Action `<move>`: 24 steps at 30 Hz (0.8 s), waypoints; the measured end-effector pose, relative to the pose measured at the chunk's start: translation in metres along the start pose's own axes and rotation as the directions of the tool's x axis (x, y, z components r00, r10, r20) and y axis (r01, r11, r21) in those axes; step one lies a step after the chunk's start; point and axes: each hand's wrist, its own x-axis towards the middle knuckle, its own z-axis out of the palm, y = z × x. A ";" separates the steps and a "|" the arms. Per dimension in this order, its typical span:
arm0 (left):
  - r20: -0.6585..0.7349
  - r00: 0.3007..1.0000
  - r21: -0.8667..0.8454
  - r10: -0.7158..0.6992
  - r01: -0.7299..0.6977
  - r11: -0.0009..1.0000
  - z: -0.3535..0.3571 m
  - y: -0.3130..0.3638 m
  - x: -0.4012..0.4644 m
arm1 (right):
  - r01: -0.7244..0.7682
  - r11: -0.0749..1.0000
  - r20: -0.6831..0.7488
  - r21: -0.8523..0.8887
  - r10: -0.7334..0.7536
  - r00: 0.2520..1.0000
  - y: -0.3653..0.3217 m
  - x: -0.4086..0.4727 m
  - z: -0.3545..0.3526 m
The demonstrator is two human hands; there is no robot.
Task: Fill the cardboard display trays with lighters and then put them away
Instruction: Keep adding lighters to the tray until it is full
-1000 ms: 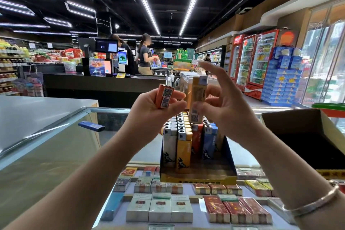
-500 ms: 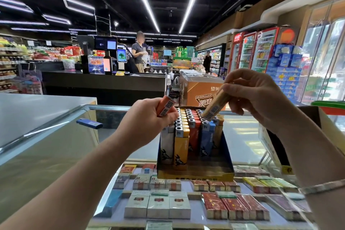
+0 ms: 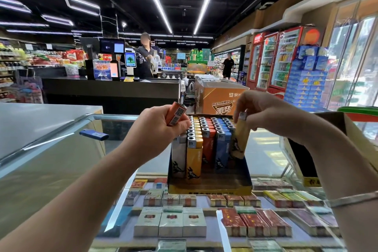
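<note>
A cardboard display tray point(image 3: 209, 187) stands on the glass counter, holding rows of upright white, yellow, orange and blue lighters point(image 3: 208, 129). Its front part is bare. My left hand point(image 3: 157, 127) is raised over the tray's left side and grips an orange lighter point(image 3: 176, 113) with a barcode label. My right hand point(image 3: 263, 112) pinches the top of a yellow lighter point(image 3: 239, 141), which stands slightly tilted in the tray's right-hand column, its base down among the others.
A loose blue lighter point(image 3: 94, 134) lies on the counter at left. An open dark cardboard box point(image 3: 347, 135) sits at right, an orange carton point(image 3: 222, 98) behind the tray. Cigarette packs point(image 3: 173, 223) fill the case under the glass. Two people stand far behind at the checkout.
My right hand came down from in front of me and lowered the yellow lighter into the tray's right column. My left hand dropped slightly, still holding the orange lighter.
</note>
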 end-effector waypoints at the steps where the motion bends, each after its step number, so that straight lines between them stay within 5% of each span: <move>1: -0.001 1.000 0.001 -0.006 0.006 1.000 0.000 0.000 0.000 | -0.003 0.998 0.006 -0.057 0.003 1.000 0.000 0.001 0.002; 11: 0.004 1.000 0.001 -0.014 0.014 1.000 -0.001 0.002 -0.001 | 0.054 0.942 0.052 -0.330 -0.039 0.998 -0.005 -0.001 0.007; 24: 0.006 1.000 -0.014 -0.013 0.013 1.000 0.000 0.001 0.000 | 0.068 0.924 0.008 -0.376 -0.070 0.998 -0.009 -0.002 0.011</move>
